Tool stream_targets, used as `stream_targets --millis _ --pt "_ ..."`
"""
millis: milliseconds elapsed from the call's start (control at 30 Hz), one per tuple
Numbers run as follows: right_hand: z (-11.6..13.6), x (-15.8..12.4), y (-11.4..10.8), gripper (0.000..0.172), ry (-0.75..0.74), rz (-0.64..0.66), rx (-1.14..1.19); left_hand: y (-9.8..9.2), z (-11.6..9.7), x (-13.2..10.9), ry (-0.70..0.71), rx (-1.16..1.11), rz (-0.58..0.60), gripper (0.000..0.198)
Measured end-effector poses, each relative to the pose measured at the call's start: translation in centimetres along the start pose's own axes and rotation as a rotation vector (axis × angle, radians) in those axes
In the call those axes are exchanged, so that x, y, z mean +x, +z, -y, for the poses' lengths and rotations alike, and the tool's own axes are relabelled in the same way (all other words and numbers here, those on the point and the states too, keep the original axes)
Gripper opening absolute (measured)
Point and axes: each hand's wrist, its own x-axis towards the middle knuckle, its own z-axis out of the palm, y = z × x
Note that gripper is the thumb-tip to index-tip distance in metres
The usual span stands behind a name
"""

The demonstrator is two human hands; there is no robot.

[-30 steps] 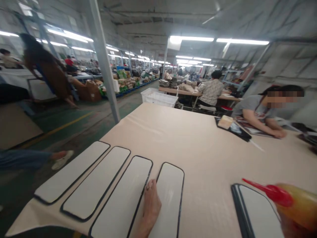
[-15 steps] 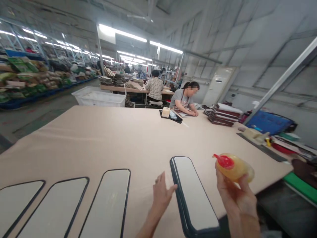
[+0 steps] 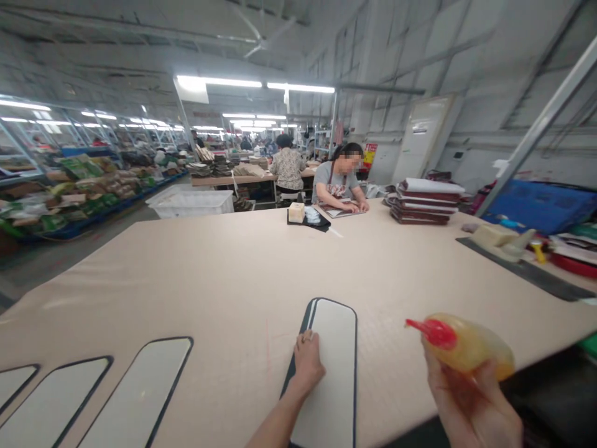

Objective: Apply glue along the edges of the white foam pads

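My right hand [image 3: 471,398] is wrapped round a squeeze bottle [image 3: 480,348] of yellowish liquid, held tilted above the table with its red nozzle pointing left. My left hand [image 3: 308,362] lies at the left edge of a white panel with a dark border [image 3: 333,367]. Its fingers are curled over that edge, their tips partly hidden. This panel rests on a small stack, and dark edges of the ones beneath show on its left. Several similar panels, among them a white panel [image 3: 140,392], lie spread out on the left.
The beige table [image 3: 209,274] spreads out ahead. Across it a co-worker [image 3: 342,180] bends over a brown piece, beside a folded stack [image 3: 424,202]. A yellowish block [image 3: 296,212] sits on a dark sheet. A white bin [image 3: 191,202] stands beyond the far edge.
My left hand has gone from open beside the stack to closed at the top panel's left edge. That panel has turned slightly. The bottle stays in my right hand; the view has shifted.
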Motion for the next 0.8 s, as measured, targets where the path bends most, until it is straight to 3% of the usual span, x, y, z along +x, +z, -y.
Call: stream_targets --millis 133,233,467,700,800 --pt "-0.3 1.9 2.4 0.025 0.039 0.05 0.051 1.1 -1.3 -0.4 -0.103 -0.014 -0.044 0.106" --pt "-0.7 3.2 2.8 0.022 0.073 0.094 0.035 1.5 -1.5 -0.9 -0.146 0.04 -0.071 0.117" --pt "-0.4 5.7 2.8 0.034 0.077 0.188 -0.037 0.6 -0.6 -0.3 -0.267 0.022 -0.124 0.088" --pt "0.5 7.3 2.9 0.023 0.067 0.178 -0.064 1.2 0.4 -1.8 -0.366 -0.082 -0.139 0.057" --pt "0.5 7.6 3.2 0.026 0.074 0.199 -0.088 0.2 -0.1 -0.9 -0.325 -0.021 -0.272 0.057"
